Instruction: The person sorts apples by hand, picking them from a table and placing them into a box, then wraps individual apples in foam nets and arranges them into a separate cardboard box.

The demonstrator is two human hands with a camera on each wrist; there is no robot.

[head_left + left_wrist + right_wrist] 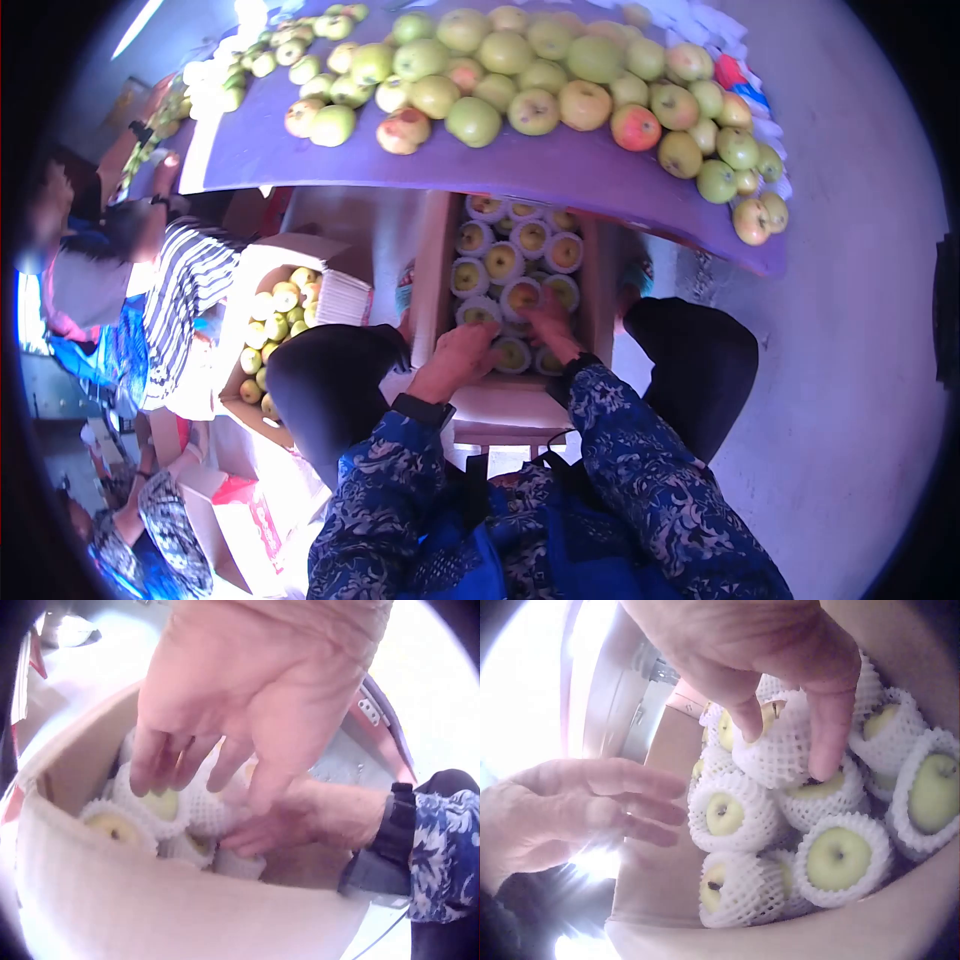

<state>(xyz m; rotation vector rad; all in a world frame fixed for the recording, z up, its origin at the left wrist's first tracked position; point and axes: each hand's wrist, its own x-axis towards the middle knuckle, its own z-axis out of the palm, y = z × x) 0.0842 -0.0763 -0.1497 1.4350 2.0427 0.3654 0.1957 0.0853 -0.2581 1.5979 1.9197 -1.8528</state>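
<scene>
A cardboard box (pixel 435 270) between the person's knees holds rows of apples in white foam nets. My right hand (pixel 549 322) reaches into it, and in the right wrist view thumb and finger grip a netted apple (pixel 778 754) from both sides. That apple sits above its neighbours. My left hand (pixel 460 357) is over the near left part of the box, its fingers (pixel 641 784) loosely extended beside a netted apple (pixel 731 814) and holding nothing. Another netted apple (pixel 116 829) lies below the left hand in the left wrist view.
Beyond the box, a purple-covered table (pixel 400 175) bears many loose, unwrapped apples (pixel 473 122). At left stands an open carton (pixel 330 285) of bare apples. Other people sit farther left, one with a striped garment (pixel 190 280). The person's knees (pixel 330 385) flank the box.
</scene>
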